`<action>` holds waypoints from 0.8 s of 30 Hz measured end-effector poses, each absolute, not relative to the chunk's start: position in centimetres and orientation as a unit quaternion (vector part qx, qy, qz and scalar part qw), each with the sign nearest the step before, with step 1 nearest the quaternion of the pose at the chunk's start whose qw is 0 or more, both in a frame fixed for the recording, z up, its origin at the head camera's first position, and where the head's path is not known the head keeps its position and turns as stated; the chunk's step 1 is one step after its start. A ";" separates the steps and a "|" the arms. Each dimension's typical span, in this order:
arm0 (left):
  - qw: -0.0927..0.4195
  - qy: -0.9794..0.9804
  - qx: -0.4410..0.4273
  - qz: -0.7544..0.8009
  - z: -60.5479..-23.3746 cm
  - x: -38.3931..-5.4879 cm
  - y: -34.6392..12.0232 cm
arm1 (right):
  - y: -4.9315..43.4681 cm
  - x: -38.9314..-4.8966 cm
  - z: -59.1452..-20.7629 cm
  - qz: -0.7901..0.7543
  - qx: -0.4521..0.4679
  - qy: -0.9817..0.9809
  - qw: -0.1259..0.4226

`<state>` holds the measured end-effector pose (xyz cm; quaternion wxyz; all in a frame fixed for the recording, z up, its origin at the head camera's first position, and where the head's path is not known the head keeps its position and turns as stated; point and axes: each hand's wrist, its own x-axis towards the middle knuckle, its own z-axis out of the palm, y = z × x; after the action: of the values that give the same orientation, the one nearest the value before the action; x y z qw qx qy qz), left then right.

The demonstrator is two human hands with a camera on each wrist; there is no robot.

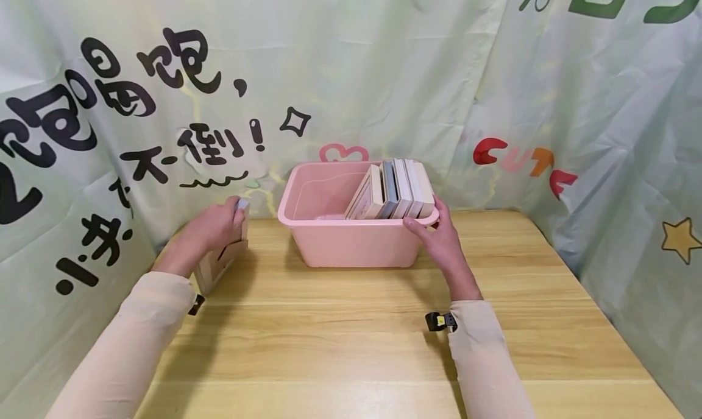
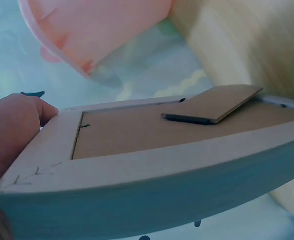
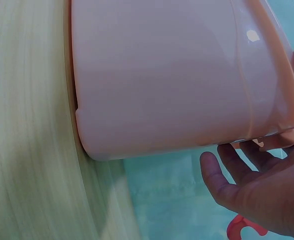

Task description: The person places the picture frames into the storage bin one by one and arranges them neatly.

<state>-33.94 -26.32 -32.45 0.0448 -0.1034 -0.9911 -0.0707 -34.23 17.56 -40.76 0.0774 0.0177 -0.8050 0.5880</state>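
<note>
My left hand (image 1: 216, 224) grips the top edge of a picture frame (image 1: 233, 250) that stands upright at the table's left side. In the left wrist view, the frame's back shows a brown board (image 2: 122, 135) with a fold-out stand (image 2: 217, 104), and its side edge looks bluish. A pink plastic bin (image 1: 356, 245) sits at the back middle of the table. Several picture frames (image 1: 403, 190) lean in a row in its right half. My right hand (image 1: 443, 245) holds the bin's right front corner, thumb over the rim and fingers beneath it, as the right wrist view shows.
The wooden table (image 1: 340, 327) runs up to a printed fabric curtain (image 1: 378, 72) behind and at both sides. The curtain hangs close to the left hand. Small black wrist cameras (image 1: 439, 321) are strapped at the cuffs.
</note>
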 end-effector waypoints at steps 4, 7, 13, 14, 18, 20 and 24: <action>0.028 -0.992 -0.096 -0.073 -32.1 -34.1 -26.7 | 17.5 -34.3 -40.8 0.587 0.018 -0.805 0.080; 0.016 -0.992 -0.095 -0.083 -31.8 -34.4 -27.2 | 17.5 -34.3 -40.8 0.587 0.018 -0.805 0.082; 0.007 -0.991 -0.086 -0.101 -31.4 -34.8 -28.4 | 17.4 -34.2 -40.7 0.589 0.016 -0.804 0.080; 0.008 -0.991 -0.084 -0.101 -31.3 -34.8 -28.6 | 17.4 -34.2 -40.7 0.588 0.016 -0.804 0.080; 0.010 -0.994 -0.070 -0.081 -31.0 -34.7 -29.0 | 17.3 -34.2 -40.7 0.586 0.014 -0.807 0.080; 0.005 -0.996 -0.063 -0.066 -30.6 -34.6 -29.1 | 17.3 -34.2 -40.6 0.584 0.013 -0.808 0.081; -0.020 -0.997 -0.052 -0.046 -30.0 -34.1 -29.0 | 17.4 -34.2 -40.6 0.584 0.013 -0.808 0.080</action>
<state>-34.14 -29.05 -29.96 -0.0199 -0.0523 -0.9974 -0.0458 -34.16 17.37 -40.57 0.0796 0.0131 -0.8080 0.5837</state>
